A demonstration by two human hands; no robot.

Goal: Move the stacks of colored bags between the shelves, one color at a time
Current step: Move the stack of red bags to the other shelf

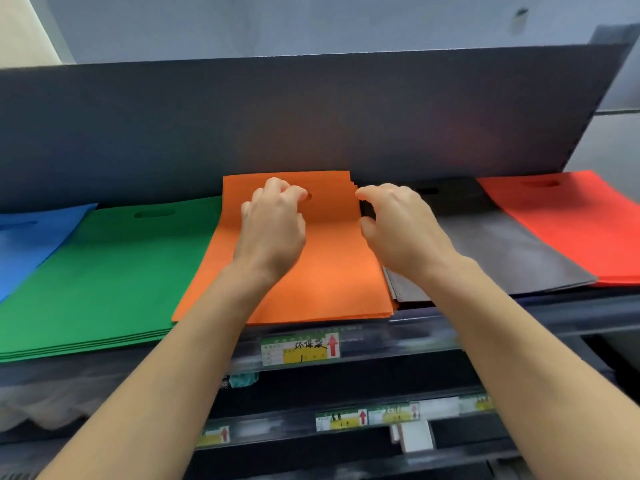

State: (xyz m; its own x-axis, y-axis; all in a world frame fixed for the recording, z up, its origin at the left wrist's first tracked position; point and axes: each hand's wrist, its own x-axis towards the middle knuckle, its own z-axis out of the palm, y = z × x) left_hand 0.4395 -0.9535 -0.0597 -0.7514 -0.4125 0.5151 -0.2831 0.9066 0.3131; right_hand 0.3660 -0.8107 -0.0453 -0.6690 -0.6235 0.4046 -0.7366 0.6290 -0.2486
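Five flat stacks of bags lie side by side on the top shelf (485, 327): blue (24, 244), green (104, 271), orange (332, 271), black (495, 251) and red (568, 223). My left hand (273, 223) rests on the upper part of the orange stack, fingers curled by its handle hole. My right hand (398, 220) hovers at the orange stack's right edge, over the black stack, with fingers and thumb curved and apart, gripping nothing that I can see.
A dark back panel (311, 116) rises behind the stacks. Yellow price labels (301, 348) hang on the shelf's front rail. Lower shelves (346, 420) with more labels and pale packaged goods at the left sit beneath.
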